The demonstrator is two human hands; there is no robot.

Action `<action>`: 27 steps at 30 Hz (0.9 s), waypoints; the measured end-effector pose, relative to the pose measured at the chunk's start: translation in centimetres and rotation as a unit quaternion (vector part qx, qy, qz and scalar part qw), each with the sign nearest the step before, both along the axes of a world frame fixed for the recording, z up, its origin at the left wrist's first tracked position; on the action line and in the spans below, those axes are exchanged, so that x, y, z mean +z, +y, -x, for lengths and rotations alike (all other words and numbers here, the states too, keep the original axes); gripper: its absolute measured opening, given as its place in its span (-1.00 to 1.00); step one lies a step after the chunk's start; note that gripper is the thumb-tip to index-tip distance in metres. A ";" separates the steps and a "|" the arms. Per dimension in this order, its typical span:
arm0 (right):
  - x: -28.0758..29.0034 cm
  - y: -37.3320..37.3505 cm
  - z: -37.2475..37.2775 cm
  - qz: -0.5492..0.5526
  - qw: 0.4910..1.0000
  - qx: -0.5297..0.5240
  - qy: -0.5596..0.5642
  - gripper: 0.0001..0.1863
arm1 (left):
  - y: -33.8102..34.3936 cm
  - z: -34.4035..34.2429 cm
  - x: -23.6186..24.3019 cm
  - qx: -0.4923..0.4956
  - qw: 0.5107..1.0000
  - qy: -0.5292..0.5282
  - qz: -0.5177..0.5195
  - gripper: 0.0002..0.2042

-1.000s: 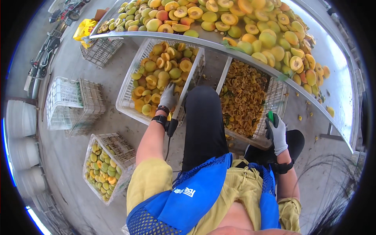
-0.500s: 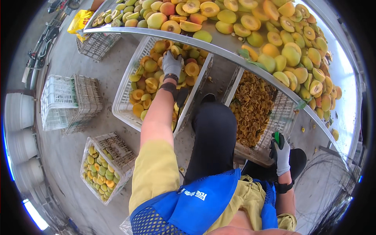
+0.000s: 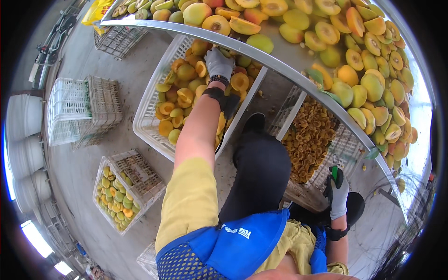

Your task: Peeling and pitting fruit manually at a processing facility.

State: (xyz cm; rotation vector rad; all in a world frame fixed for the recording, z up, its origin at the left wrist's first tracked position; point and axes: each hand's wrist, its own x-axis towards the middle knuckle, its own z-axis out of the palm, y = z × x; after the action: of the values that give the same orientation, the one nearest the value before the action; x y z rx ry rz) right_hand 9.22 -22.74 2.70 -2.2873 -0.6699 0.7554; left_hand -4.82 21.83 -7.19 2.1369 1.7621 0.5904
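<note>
Two gloved hands were at work, with one tool between them. The left hand (image 3: pixel 219 64) lay at the far end of a white crate (image 3: pixel 150 112), back upward and fingers curled down among the fruit (image 3: pixel 185 95); how far it was open, and whether it had hold of a piece, could not be told. Fruit, whole and halved and too many to count, lay directly beside that hand to its left, right and near side.

The right hand (image 3: pixel 338 192), well apart to the right and nearer the body, was closed round one green-handled tool (image 3: pixel 335 172), which pointed away from the person.

Just beyond and left of that hand stood one lattice crate (image 3: pixel 345 149) of small brown-orange pieces (image 3: pixel 311 135), also past counting. One metal table (image 3: pixel 224 39) crossed the far side, heaped with more fruit, its edge just beyond the left hand. On the floor to the left stood one more fruit-filled crate (image 3: pixel 144 179), one group of white crates (image 3: pixel 70 112) whose number was unclear, and, farther off, one crate (image 3: pixel 119 42) by one yellow bag (image 3: pixel 96 13).
</note>
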 end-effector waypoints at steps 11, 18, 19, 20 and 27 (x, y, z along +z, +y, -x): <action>-0.8 -1.6 -1.3 0.001 1.000 0.011 0.003 -0.68 | 1.6 -2.0 -1.7 -0.145 0.987 -0.069 0.018 -0.72; -1.4 -2.1 -1.0 0.040 0.999 -0.010 0.028 -0.69 | 3.9 0.1 -2.2 0.006 0.996 0.056 0.069 -0.60; -1.7 -2.2 -1.0 0.042 0.999 -0.010 0.034 -0.69 | 4.5 0.4 -3.5 -0.025 0.998 0.050 0.035 -0.60; -1.4 -1.8 -1.0 0.055 0.998 -0.008 0.035 -0.69 | 5.8 1.0 -4.4 -0.054 0.998 0.028 0.033 -0.61; 0.0 0.4 -0.7 0.067 0.998 0.007 0.019 -0.68 | 6.8 2.6 1.8 -0.051 0.998 -0.001 0.036 -0.67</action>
State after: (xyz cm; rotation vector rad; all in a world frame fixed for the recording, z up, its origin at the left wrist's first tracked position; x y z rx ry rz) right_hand 9.91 -22.32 2.68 -2.3852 -0.6362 0.8716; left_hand -7.41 28.64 -5.36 2.1615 1.6359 0.4946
